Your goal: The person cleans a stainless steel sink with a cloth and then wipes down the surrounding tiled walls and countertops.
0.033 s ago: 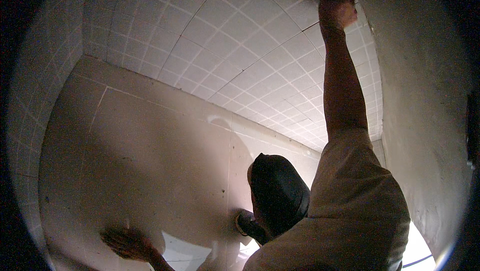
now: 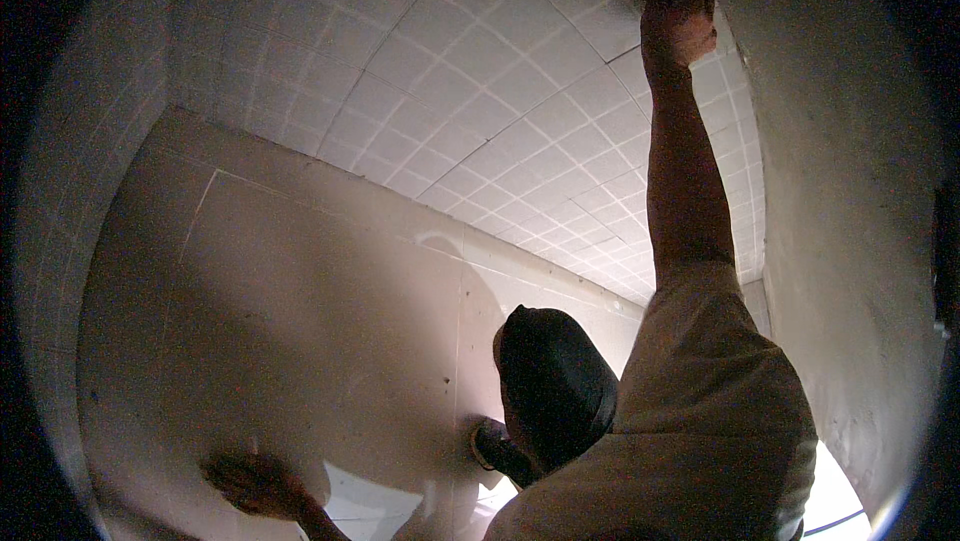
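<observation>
My right arm stretches far ahead, out of a loose beige sleeve. At its end my right hand point(image 2: 682, 26) is closed, fingers curled, against the pale tiled surface point(image 2: 480, 71) near its right edge. A dark, blurred shape shows just beyond the fist; what I grip there is too dim to make out. At the lower left my left hand point(image 2: 250, 483) lies flat on the beige floor point(image 2: 330, 321), fingers stretched out, holding nothing. Between my arms is a rounded form in black cloth point(image 2: 558, 381), apparently my bent knee, with a dark shoe point(image 2: 497, 449) beside it.
A plain grey wall point(image 2: 850, 201) runs along the right side, close to my arm. More tiles point(image 2: 60, 241) rise at the far left. A bright light patch point(image 2: 368, 506) lies on the floor beside my left hand. Strong light enters at the lower right.
My right hand has shifted very slightly nearer along the tiles. The left hand stays in place.
</observation>
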{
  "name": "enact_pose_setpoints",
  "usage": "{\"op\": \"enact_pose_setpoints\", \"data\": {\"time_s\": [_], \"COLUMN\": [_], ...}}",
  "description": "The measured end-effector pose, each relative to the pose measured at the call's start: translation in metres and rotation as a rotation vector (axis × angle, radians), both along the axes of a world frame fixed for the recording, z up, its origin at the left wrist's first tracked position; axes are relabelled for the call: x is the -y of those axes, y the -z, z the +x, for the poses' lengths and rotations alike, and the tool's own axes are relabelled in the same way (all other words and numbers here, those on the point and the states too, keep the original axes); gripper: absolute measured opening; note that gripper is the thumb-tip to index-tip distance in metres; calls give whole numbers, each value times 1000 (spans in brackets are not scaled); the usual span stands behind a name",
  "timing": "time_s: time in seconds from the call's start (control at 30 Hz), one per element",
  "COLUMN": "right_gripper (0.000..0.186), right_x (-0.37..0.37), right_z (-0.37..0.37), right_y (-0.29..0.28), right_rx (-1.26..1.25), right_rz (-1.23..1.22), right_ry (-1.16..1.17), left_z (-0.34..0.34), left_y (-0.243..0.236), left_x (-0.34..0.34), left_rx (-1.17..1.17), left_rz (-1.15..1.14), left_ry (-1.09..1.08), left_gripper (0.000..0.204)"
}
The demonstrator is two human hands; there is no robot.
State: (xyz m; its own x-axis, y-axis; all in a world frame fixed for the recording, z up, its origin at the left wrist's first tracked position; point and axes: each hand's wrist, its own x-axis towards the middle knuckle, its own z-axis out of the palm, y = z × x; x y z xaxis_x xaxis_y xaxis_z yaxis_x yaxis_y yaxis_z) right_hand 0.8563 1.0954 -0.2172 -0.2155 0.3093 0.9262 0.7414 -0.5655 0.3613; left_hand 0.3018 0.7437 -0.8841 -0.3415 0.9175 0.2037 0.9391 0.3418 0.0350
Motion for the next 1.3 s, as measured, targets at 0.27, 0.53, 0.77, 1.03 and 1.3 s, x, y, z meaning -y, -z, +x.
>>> {"op": "enact_pose_setpoints", "data": {"time_s": [0.27, 0.53, 0.77, 1.03, 1.3], "right_gripper": [35, 37, 27, 31, 34], "right_x": [3, 15, 57, 115, 216], "right_z": [45, 53, 87, 128, 251], "right_y": [-45, -30, -38, -27, -9], "right_rx": [240, 269, 408, 262, -451], "right_rz": [-120, -94, -156, -87, 93], "right_ry": [16, 115, -141, 41, -148], "left_z": [46, 30, 25, 44, 29], "left_y": [-98, -56, -76, -115, -63], "left_x": [-27, -14, -14, -25, -17], "left_rx": [110, 300, -150, -77, 53], "left_rz": [-62, -22, 57, 144, 49], "left_ry": [-76, -65, -2, 73, 28], "left_gripper": [70, 71, 75, 78, 70]}}
